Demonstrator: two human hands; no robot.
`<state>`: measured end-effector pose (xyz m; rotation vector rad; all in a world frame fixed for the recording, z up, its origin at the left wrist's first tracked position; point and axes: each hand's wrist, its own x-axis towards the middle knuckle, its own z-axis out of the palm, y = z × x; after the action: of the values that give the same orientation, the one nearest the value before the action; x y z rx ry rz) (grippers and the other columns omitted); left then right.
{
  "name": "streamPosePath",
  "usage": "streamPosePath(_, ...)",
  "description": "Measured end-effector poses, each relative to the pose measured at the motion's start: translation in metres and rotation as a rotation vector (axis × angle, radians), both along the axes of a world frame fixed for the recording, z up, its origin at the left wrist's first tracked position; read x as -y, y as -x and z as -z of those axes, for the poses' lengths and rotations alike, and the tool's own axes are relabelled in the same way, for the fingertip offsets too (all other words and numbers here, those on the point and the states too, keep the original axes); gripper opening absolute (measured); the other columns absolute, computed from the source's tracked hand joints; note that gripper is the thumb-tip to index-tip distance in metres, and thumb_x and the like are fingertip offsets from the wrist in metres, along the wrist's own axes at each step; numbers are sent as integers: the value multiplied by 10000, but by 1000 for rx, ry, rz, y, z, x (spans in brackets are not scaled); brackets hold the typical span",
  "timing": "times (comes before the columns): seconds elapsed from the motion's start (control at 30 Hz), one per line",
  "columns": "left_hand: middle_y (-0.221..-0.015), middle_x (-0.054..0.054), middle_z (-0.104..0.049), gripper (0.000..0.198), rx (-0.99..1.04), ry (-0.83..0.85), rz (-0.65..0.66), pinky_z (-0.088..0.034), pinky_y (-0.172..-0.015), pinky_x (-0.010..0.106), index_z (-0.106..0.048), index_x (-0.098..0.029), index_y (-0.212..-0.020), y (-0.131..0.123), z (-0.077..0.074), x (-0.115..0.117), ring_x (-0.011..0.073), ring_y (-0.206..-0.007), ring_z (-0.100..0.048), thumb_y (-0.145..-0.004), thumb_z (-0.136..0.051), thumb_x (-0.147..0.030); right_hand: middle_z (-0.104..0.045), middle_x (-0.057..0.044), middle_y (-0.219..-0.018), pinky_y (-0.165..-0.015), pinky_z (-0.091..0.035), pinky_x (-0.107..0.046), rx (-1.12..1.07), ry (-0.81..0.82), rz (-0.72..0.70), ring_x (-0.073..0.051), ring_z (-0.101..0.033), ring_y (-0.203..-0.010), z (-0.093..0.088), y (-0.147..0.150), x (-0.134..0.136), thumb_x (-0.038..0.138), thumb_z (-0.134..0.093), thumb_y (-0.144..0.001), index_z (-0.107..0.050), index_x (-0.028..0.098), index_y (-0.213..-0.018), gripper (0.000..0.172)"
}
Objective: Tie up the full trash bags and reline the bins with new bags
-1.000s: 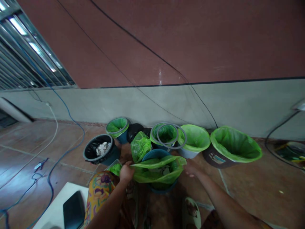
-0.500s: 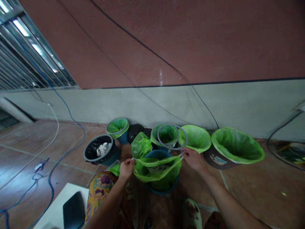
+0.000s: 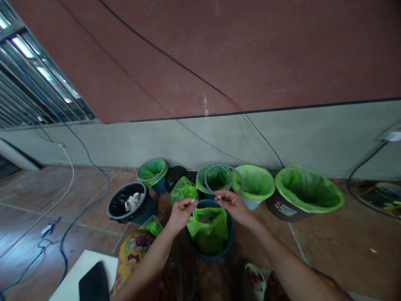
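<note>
A green garbage bag (image 3: 208,234) with a bunched mouth sits inside a blue bin (image 3: 231,240) in front of me. My left hand (image 3: 181,215) pinches a white drawstring at the left of the bag's mouth. On the opposite side, my right hand (image 3: 233,205) pinches the drawstring's other end. Both hands are just above the bin's rim, a short gap apart. What lies inside the bag is dim and partly covered by its folds. A loose grey ring (image 3: 242,177) leans on a green-lined bin (image 3: 200,177) behind my right hand.
Along the wall stand a white green-lined bin (image 3: 255,205) and a brown one (image 3: 283,211). A black-lined bin (image 3: 109,213) with crumpled white paper is on the left. Cables (image 3: 89,205) cross the floor. A dark phone-like object (image 3: 94,282) lies on a white surface (image 3: 78,267).
My hands have come closer together, and the bag's mouth has drawn in from a wide stretch to a narrow gather. The bag's edge has pulled inward from the bin's rim.
</note>
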<state>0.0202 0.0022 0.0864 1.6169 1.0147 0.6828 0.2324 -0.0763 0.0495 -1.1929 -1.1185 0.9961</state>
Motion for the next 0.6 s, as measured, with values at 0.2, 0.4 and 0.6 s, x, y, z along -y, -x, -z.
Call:
streamPosePath(0.2,-648,-9,-635,324,-61,-81,156,-416,-626,226,-703,-143,-739,-17,-21,-2,112,-633,-524,-797,-631,-453,-639,15,-901,-679,-452,-269,41,109,-118,-119,-569,-719,12,29,-11,244,-719,-684,-512,208,-1259,612)
streamPosePath(0.4,-750,37,-675,291,-84,-173,261,-448,-668,240,-716,-137,-793,-34,-25,-4,139,-697,-588,-837,-596,-399,-602,21,-716,-595,-399,-242,154,116,-166,-115,-517,-629,16,52,-19,284,-650,-790,-632,170,-917,172)
streamPosePath(0.6,-942,52,-703,344,-119,-159,165,-476,-846,292,-700,-173,-979,-24,18,-30,184,-897,-616,-877,-526,-452,-591,-3,-611,-484,-350,-231,204,191,-47,-96,-475,-475,3,38,-28,399,-466,-907,-620,166,-714,340)
